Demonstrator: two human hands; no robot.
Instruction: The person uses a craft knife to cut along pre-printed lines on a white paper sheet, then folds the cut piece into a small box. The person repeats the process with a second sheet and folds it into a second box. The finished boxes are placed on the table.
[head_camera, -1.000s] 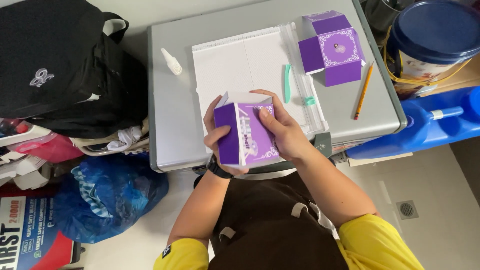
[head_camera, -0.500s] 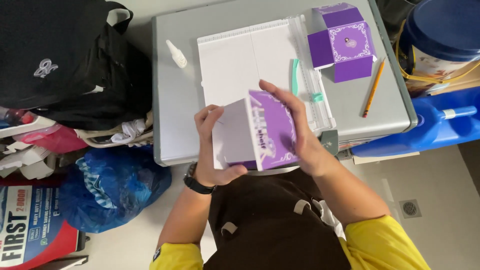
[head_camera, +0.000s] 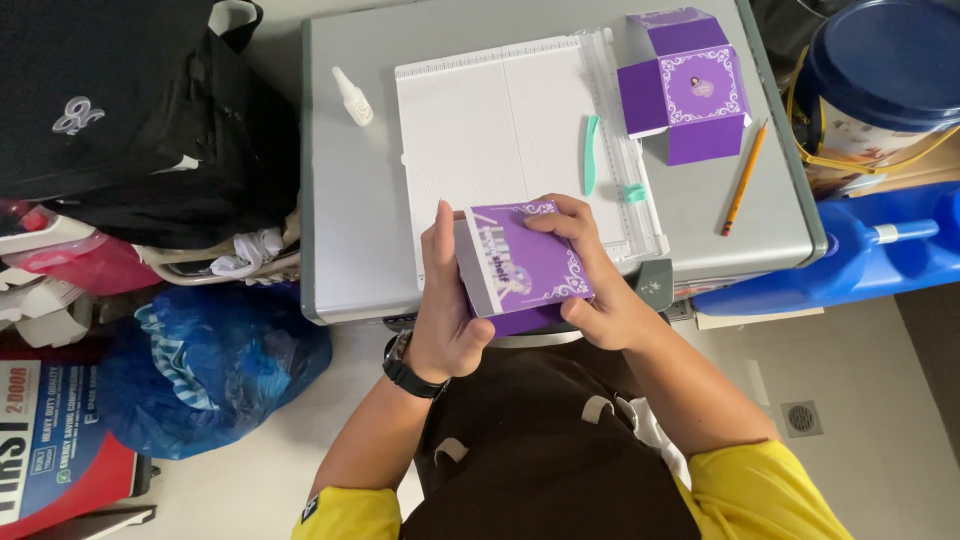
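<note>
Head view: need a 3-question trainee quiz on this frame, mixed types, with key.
1. True or false: both hands grip the purple box, the left hand on its left side and the right hand on its right.
2. Which thing lies nearest the table's right edge? A) orange pencil B) small white glue bottle C) teal folding tool
3. Fill in: the teal folding tool lies on the white ____ board.

Key: 1 true. 2 A. 3 scoring; it carries a ruled top edge and a side rail. The unfolded purple box sits beside it, apart from the hands.
</note>
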